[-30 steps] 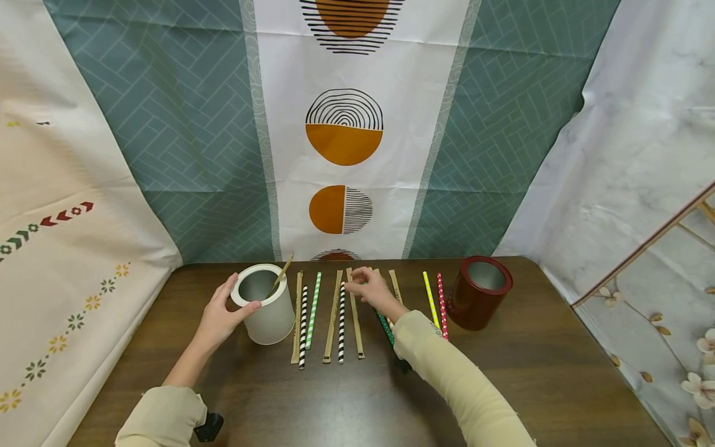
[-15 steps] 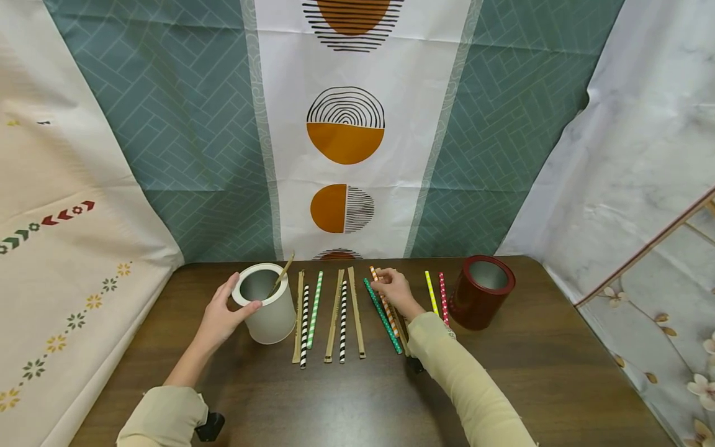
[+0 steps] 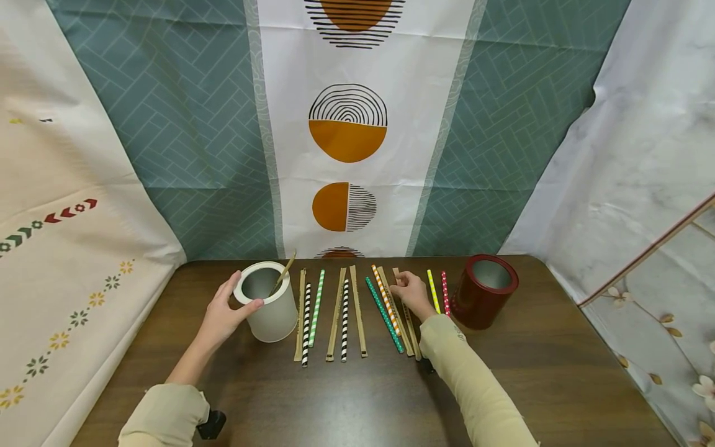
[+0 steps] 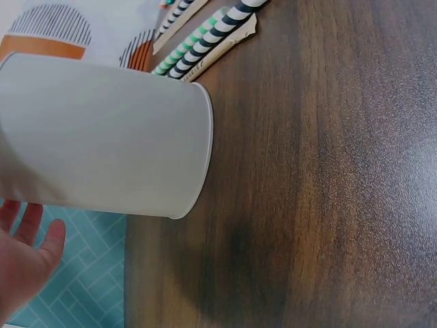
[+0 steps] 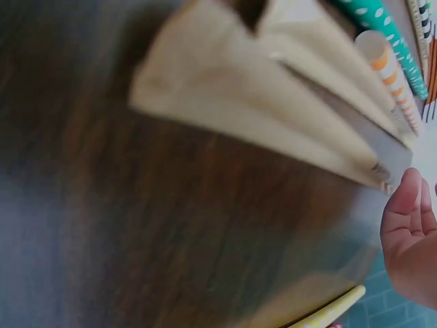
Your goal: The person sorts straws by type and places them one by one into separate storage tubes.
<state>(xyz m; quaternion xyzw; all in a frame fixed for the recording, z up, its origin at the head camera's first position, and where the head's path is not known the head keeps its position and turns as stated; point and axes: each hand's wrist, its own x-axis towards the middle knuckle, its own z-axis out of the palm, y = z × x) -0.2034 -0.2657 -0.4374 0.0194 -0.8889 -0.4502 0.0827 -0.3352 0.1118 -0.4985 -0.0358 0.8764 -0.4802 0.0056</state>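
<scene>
My left hand (image 3: 222, 313) grips the upper part of a white canister (image 3: 272, 320), thumb on the near side of its rim. A paper-wrapped straw (image 3: 285, 272) leans inside, its tip above the rim. My right hand (image 3: 414, 294) hovers over the far part of a paper-wrapped straw (image 3: 410, 323), fingers loosely bent; nothing shows in its grasp. In the right wrist view that wrapped straw (image 5: 273, 109) lies alongside another, and the thumb is close to its far end. Beside it lie an orange-striped straw (image 3: 385, 298) and a green dotted straw (image 3: 384, 315).
A dark red canister (image 3: 483, 292) stands at the right. A yellow straw (image 3: 433, 292) and a pink dotted straw (image 3: 445, 292) lie left of it. Black-striped straws (image 3: 344, 320), a light green striped straw (image 3: 316, 307) and several wrapped straws lie in a row. A patterned cloth hangs behind.
My right hand has moved rightward over the row, from near the middle black-striped straw to the rightmost wrapped straw. My left hand has stayed on the white canister.
</scene>
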